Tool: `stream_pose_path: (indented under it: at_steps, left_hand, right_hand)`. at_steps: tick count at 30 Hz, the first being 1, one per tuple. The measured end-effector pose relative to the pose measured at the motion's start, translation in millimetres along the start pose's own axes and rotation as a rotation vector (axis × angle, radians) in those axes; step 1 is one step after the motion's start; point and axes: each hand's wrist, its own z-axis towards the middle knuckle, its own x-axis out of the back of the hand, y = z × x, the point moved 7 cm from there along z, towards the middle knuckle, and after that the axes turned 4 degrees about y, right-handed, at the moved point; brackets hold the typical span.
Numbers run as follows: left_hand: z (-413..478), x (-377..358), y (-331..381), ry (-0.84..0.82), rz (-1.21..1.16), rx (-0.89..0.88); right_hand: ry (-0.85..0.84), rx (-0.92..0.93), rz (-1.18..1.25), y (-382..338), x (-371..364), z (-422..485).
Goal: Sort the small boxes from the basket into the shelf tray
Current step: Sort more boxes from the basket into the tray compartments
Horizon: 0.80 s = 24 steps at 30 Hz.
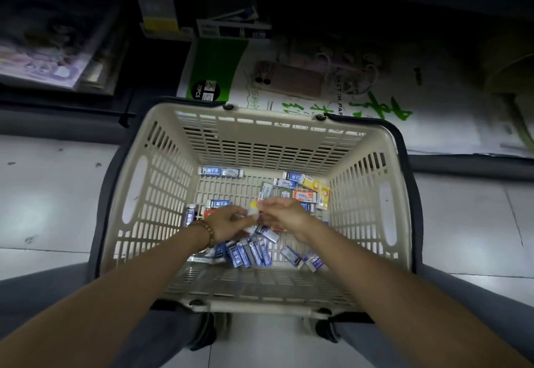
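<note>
A cream plastic basket (pixel 358 182) stands on the floor between my knees. Several small boxes lie on its bottom: blue and white ones (pixel 251 252) near me, yellow ones (pixel 313 184) and an orange one (pixel 302 195) at the far right. Both hands are down inside the basket over the pile. My left hand (pixel 228 223), with a bead bracelet at the wrist, holds small white boxes in curled fingers. My right hand (pixel 284 214) pinches a small yellow and white box (pixel 254 205) at its fingertips, close to the left hand. The shelf tray cannot be made out.
A dark low shelf (pixel 202 29) with stacked packets runs across the top. A white and green printed bag (pixel 289 99) with a phone (pixel 289 80) on it lies behind the basket. Paper goods (pixel 40 61) sit on the left. Pale floor tiles (pixel 46 194) lie either side.
</note>
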Motion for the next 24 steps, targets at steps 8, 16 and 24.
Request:
stream_pose_path:
  at_steps: [8,16,24]
  left_hand:
    - [-64.1,118.3,55.7,0.351,-0.208,-0.201]
    - [-129.0,165.6,5.2,0.528,-0.326,-0.273]
    - [-120.7,164.3,3.1,0.536,-0.424,-0.303]
  right_hand:
    - [-0.190,0.174,-0.249,-36.4,-55.0,-2.5]
    - [-0.516,0.428,-1.340,60.0,-119.6,30.3]
    - [-0.263,0.423,-1.457,24.3,-31.1,47.5]
